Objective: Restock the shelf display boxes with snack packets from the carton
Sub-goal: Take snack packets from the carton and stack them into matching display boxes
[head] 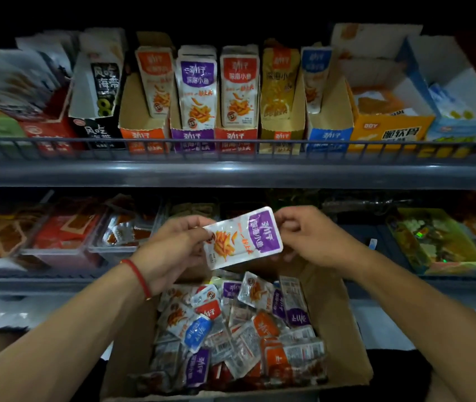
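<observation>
Shelf (231, 172), both hands pinching purple packet (244, 237)

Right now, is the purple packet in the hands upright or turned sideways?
Sideways. The purple packet lies across between the left hand and right hand, each pinching an end, purple header rightward.

Leftmost shelf packets (13, 79) — blurred, unreadable
</observation>
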The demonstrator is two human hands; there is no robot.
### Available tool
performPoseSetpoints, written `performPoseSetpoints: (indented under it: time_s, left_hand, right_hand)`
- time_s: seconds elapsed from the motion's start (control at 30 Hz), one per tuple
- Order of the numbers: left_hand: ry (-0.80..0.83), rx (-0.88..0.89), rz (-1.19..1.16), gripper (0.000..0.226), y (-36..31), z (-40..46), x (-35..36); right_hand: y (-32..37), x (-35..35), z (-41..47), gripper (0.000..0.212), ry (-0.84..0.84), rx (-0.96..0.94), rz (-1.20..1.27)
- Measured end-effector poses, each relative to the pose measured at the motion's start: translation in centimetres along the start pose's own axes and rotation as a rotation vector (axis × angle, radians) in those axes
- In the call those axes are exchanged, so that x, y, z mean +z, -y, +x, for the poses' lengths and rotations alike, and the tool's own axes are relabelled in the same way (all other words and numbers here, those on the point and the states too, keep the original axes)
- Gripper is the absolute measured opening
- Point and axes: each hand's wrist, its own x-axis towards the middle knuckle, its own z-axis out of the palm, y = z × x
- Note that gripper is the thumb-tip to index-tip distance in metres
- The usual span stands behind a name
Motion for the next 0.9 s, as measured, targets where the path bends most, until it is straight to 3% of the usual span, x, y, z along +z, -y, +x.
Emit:
performPoseSetpoints:
  time_s: [0.13, 0.27, 0.43, 0.53, 0.67, 0.9]
  left_hand:
    - [-0.058, 0.051, -0.047, 0.017, -1.0, -0.4, -0.5]
    - [-0.061, 0.127, -0.052, 0.018, -1.8, -0.8, -0.6]
    - [-0.262, 0.323, -0.072, 0.013, -3.5, -0.2, -2.4]
    - [-0.361, 0.402, -0.015, 0.018, -3.7, -0.1, -3.7]
    - [-0.359, 0.416, -0.018, 0.020, -3.7, -0.1, -4.1]
    - [-0.350, 0.442, -0.047, 0.028, -3.8, 0.6, -4.8]
  right_hand:
    - [2.1, -1.1, -0.9, 0.015, -0.072, 0.021, 0.248]
    - [3.5, -0.5, -0.6, 0.007, -0.206, -0.060, 0.133]
    - [8.4, -2.4, 1.6, 0.008, -0.409, -0.233, 0.019]
    - [12.9, -4.8, 3.6, 0.010, -0.546, -0.445, -0.190]
    - [18.4, -6.7, 7.4, 0.023, -0.678, -0.590, -0.498]
    - [20.9, -5.4, 13.6, 0.027, -0.587, -0.562, -0.908]
